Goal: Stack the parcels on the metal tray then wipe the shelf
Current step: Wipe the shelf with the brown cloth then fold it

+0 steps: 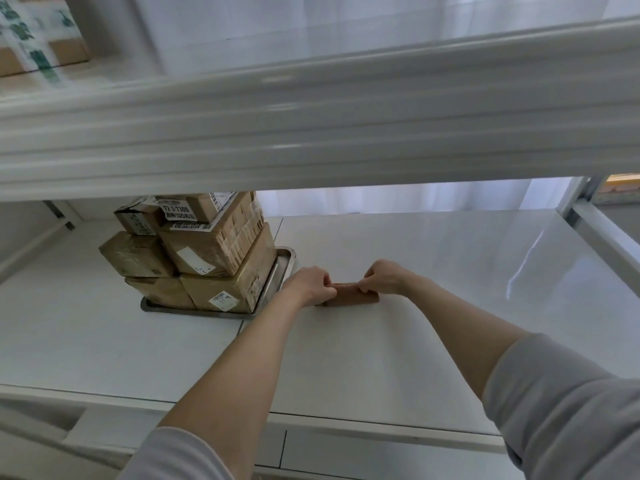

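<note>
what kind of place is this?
Probably a parcel storage or pickup room: white metal shelving, labelled cardboard parcels stacked on a metal tray, another taped box on the shelf above.

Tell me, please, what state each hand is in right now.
Left hand: closed, pinching the left end of the flat brown piece.
Right hand: closed, pinching its right end.

Shelf surface right of the metal tray is left open. Left-rear access is blocked by stacked parcels. Headroom is limited by the upper shelf beam. The right side is bounded by a frame rail.
</note>
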Demonstrator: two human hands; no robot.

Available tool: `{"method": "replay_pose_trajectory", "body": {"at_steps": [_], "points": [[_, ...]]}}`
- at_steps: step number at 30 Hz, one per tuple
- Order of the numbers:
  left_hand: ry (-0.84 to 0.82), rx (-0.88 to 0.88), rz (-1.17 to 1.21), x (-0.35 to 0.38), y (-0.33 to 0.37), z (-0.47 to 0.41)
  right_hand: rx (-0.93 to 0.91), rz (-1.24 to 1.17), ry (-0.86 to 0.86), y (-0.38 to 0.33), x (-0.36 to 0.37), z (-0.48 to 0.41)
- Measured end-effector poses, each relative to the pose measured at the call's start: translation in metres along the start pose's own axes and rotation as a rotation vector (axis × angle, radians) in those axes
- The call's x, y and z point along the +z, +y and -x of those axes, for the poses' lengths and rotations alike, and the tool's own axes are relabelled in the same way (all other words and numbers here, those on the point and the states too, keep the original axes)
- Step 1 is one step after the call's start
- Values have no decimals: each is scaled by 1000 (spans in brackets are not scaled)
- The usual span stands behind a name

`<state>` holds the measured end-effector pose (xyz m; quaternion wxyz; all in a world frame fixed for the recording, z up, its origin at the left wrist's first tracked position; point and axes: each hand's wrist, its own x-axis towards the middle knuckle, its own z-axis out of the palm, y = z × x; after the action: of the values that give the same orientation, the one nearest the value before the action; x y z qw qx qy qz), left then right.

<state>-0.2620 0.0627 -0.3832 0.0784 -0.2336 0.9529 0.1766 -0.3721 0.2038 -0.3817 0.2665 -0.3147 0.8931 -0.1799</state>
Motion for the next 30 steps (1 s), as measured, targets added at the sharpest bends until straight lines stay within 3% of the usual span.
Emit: {"method": "replay_pose_trajectory", "body": {"at_steps": [6,9,15,23,30], "points": [[172,-88,12,4,4,-7,183,70,252,-4,5,-1],[242,-37,-65,6,7,-8,254,15,222,-3,5,-3],[-9,-30,24,20,7,-14,237,-146,59,-4,10,-4],[-134,-48,369,8,-4,8,43,-537,41,-16,-4,19],[7,-149,710,-7,-10,44,41,-747,65,-30,0,24]]}}
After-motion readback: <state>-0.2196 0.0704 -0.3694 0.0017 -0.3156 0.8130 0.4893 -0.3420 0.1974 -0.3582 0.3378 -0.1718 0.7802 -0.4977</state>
